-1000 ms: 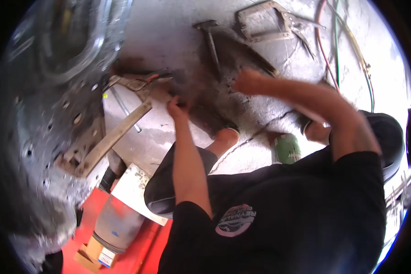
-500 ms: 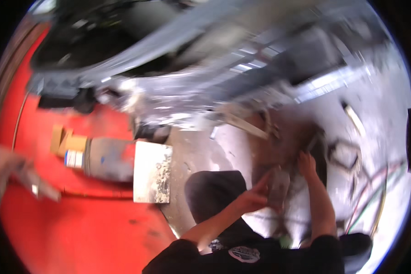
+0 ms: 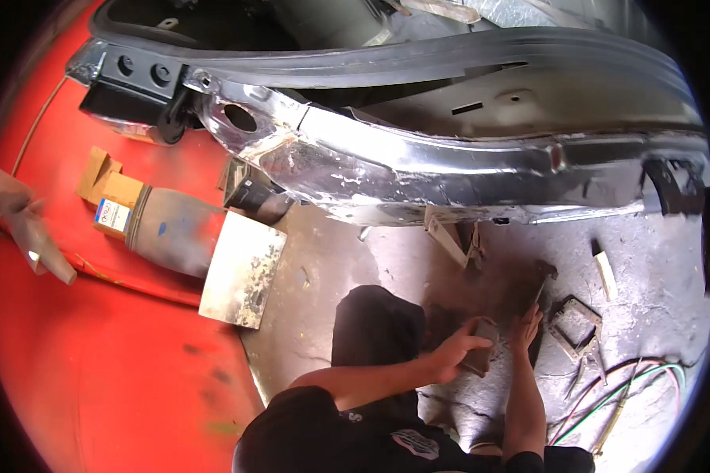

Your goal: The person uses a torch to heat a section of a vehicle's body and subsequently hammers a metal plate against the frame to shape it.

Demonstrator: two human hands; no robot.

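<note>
My left hand (image 3: 451, 355) is closed around a grey-brown rectangular block (image 3: 480, 359), its thumb lying across the top. Just to the right, my right hand (image 3: 523, 329) has its fingers against a thin-shafted tool with a dark head (image 3: 546, 274), hammer-like in shape. The grip itself is partly hidden, and the tool points away from me. Both hands are low over the floor, a short way apart, in front of my bent left knee (image 3: 377, 322). Beyond them runs a bare, scuffed metal vehicle body section (image 3: 386, 150).
A red panel (image 3: 134, 370) fills the left. On it are a grey cylinder (image 3: 177, 229), a small orange-yellow box (image 3: 122, 193) and a stained white plate (image 3: 244, 268). A metal frame piece (image 3: 576, 323), a pale strip (image 3: 605, 276) and coloured hoses (image 3: 599, 414) lie on the concrete at right.
The view has swung and become sharper. Both hands sit lower in the picture; the left still holds the block, and the right has stayed beside it.
</note>
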